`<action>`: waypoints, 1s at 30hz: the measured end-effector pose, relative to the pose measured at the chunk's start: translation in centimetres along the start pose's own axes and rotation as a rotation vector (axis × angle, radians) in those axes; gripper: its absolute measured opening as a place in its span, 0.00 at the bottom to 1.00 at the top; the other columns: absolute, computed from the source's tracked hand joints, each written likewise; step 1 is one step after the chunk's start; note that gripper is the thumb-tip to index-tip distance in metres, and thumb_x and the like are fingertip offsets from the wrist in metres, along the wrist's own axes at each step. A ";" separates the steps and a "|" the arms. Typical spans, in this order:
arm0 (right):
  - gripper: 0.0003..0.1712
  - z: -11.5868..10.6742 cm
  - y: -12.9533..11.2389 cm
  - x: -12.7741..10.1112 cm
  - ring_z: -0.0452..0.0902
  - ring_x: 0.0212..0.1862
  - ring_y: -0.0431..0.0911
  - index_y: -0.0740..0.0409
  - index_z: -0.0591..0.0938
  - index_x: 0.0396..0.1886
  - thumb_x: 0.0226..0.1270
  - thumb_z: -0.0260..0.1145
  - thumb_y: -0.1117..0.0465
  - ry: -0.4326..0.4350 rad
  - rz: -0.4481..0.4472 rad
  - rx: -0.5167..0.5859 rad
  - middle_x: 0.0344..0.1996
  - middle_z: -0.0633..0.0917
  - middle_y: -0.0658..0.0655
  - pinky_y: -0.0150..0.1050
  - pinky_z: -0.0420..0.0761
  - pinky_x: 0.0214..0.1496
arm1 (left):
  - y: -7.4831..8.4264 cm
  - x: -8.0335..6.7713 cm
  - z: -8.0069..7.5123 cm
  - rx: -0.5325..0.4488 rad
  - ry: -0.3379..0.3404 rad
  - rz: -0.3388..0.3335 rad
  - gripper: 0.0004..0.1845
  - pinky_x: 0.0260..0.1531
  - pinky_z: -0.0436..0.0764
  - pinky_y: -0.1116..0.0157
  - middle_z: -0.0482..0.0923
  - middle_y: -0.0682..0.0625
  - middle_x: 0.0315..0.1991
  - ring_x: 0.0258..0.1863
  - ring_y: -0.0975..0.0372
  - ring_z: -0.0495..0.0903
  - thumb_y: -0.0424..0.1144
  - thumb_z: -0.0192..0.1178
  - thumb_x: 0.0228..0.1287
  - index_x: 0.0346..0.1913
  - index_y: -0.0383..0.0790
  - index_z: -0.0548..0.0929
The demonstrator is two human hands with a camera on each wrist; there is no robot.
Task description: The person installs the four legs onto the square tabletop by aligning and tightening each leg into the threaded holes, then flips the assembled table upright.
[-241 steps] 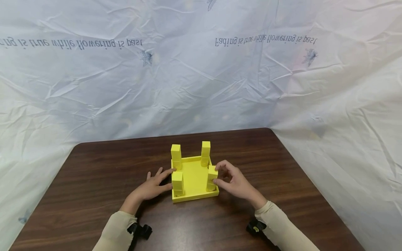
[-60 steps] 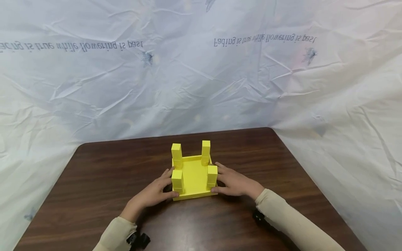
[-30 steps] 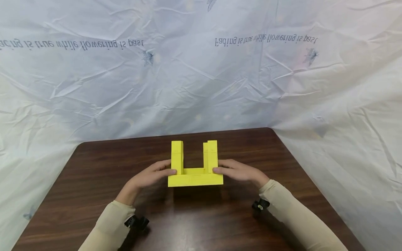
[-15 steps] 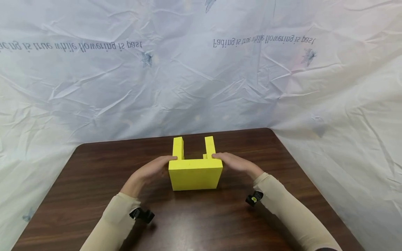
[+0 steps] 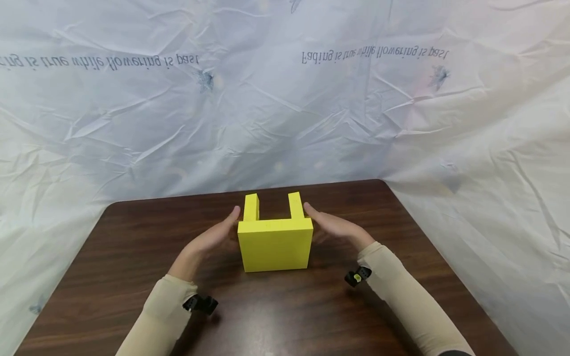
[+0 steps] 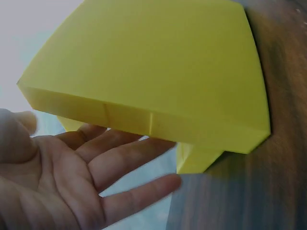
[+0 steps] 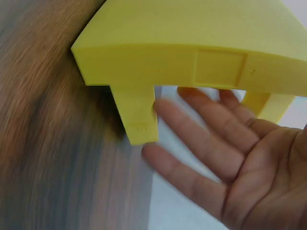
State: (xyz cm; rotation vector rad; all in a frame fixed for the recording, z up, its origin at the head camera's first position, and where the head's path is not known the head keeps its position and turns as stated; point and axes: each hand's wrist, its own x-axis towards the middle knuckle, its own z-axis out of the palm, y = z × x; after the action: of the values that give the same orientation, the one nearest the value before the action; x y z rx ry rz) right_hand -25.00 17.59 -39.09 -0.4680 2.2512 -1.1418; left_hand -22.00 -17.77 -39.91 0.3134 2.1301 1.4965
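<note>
stool point(image 5: 275, 245) tipped on table point(image 5: 111, 257), legs toward sheet point(image 5: 285, 123) | left hand point(image 5: 213, 238), right hand point(image 5: 335, 227) flank stool, fingers straight, together, gripping nothing

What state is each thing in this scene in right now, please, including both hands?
Yellow stool: tipped on its side on the table, flat seat facing the camera, legs pointing away.
Left hand: open, fingers straight, beside the stool's left edge.
Right hand: open, fingers straight, beside the stool's right edge.
Table: dark wood, bearing the stool.
White sheet: crumpled, hanging behind the table.
</note>
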 end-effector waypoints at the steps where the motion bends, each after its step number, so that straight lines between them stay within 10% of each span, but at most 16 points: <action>1: 0.59 0.1 0.2 -0.3 0.68 0.75 0.67 0.63 0.57 0.85 0.77 0.26 0.21 0.008 -0.012 -0.012 0.80 0.64 0.69 0.65 0.67 0.75 | -0.2 -0.3 0.0 0.028 0.011 0.029 0.50 0.73 0.65 0.37 0.66 0.31 0.76 0.74 0.37 0.67 0.72 0.25 0.81 0.82 0.30 0.60; 6: 0.48 1.0 1.9 -2.0 0.80 0.65 0.62 0.69 0.69 0.77 0.84 0.44 0.31 0.068 -0.182 -0.095 0.68 0.79 0.69 0.60 0.78 0.67 | -2.4 -2.6 0.1 0.239 0.083 0.225 0.35 0.71 0.66 0.36 0.65 0.32 0.77 0.76 0.37 0.64 0.55 0.39 0.89 0.80 0.29 0.64; 11: 0.35 2.7 2.9 -2.5 0.84 0.59 0.48 0.59 0.80 0.68 0.71 0.74 0.42 0.173 -0.315 -0.205 0.57 0.87 0.52 0.50 0.85 0.60 | -4.0 -4.0 0.6 0.365 0.141 0.327 0.33 0.65 0.76 0.39 0.75 0.40 0.72 0.72 0.43 0.74 0.50 0.59 0.81 0.78 0.35 0.69; 30: 0.20 4.3 4.6 -1.5 0.86 0.54 0.41 0.53 0.83 0.63 0.75 0.72 0.55 0.197 -0.488 -0.231 0.50 0.90 0.45 0.40 0.86 0.51 | -5.7 -1.9 2.4 0.409 0.158 0.441 0.27 0.58 0.84 0.53 0.86 0.50 0.60 0.61 0.54 0.85 0.43 0.69 0.74 0.72 0.41 0.78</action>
State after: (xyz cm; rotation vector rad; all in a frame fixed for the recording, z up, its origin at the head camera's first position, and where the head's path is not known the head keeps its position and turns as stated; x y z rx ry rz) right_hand -21.38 18.42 -44.42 -1.0875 2.5334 -1.2009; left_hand -18.55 -18.84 -45.26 0.8856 2.6131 1.3232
